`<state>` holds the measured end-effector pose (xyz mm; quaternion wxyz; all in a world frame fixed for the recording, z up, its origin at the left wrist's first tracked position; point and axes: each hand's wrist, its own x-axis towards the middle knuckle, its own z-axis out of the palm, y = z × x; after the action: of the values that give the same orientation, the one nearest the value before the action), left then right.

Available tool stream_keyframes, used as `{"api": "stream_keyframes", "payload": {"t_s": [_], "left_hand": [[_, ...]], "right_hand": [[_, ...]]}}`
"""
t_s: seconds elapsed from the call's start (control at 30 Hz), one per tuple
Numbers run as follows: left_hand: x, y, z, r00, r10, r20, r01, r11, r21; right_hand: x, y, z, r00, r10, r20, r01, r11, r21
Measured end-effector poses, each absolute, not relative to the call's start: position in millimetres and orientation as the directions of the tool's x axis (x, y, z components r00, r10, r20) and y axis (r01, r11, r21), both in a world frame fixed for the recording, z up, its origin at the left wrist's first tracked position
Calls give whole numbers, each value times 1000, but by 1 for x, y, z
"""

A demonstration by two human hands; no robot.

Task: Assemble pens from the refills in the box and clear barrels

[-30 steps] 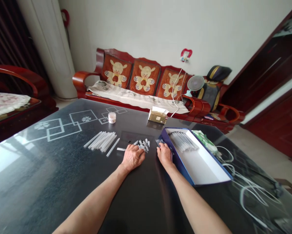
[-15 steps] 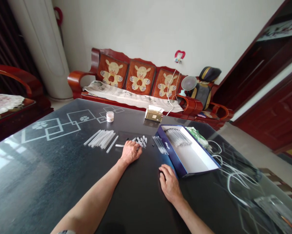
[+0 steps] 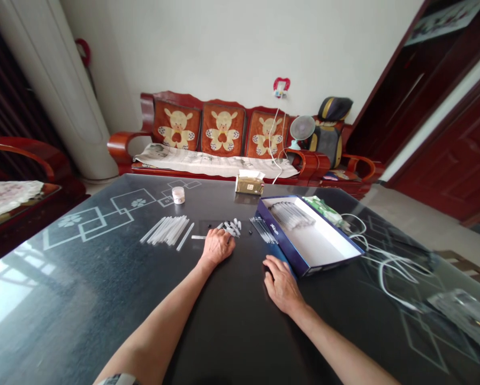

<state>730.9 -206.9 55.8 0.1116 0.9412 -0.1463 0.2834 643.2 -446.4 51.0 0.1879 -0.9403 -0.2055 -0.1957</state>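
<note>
My left hand [image 3: 219, 247] rests palm down on the dark table, its bent fingers against a small pile of white and black pen caps [image 3: 234, 227]; the fingertips are partly hidden. I see nothing held in it. Left of that hand lie clear pen barrels [image 3: 168, 231] in a row, with one white piece [image 3: 198, 237] close by. My right hand [image 3: 282, 283] lies loosely on the table beside the blue box [image 3: 332, 235], fingers stretched and empty. Thin pen refills [image 3: 264, 230] lie along the box's left side. Inside the box is a bunch of clear pens [image 3: 291, 215].
A small round tub [image 3: 178, 195] and a tissue box [image 3: 250, 183] stand farther back. Right of the blue box are a green packet [image 3: 326, 211], white cables [image 3: 388, 262] and a clear plastic bag [image 3: 464, 315]. A wooden sofa [image 3: 215, 167] stands beyond the table.
The view has tilted and shifted slightly. Both hands keep nearly the same places, the left at the caps and the right beside the box.
</note>
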Motion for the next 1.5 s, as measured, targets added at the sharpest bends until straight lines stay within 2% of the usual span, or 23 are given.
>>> {"api": "stream_keyframes", "payload": {"t_s": [0.27,0.47,0.57,0.67,0.8,0.9,1.0,1.2,1.4,1.5], "left_hand": [[734,-208,54,803,-202,560,-294,-953,78],[735,-207,53,801,-185,569,-276,-958,77],[735,-206,53,785,-132,605,-241,-965,102],[736,-205,52,766,-43,642,-169,-976,135],[739,-203,49,750,46,660,-100,-978,181],[741,-202,47,739,73,669,-82,-977,198],[742,-201,46,731,100,675,-71,-973,221],[741,-196,47,653,226,722,-36,-944,328],[743,-194,45,613,249,750,-47,-936,348],[745,-194,45,647,237,725,-49,-936,350]], "right_hand": [[713,-409,51,818,352,455,497,-832,-248],[747,-399,50,816,338,469,510,-802,-311],[735,-405,46,787,327,522,545,-766,-341],[735,-402,41,780,301,549,523,-795,-307],[761,-377,37,843,245,479,406,-873,-269],[779,-354,34,849,270,454,420,-867,-268],[787,-345,31,835,270,479,447,-841,-305],[802,-346,38,844,186,503,446,-765,-465],[811,-309,48,871,273,408,448,-783,-431],[809,-306,50,844,281,457,500,-720,-481]]}}
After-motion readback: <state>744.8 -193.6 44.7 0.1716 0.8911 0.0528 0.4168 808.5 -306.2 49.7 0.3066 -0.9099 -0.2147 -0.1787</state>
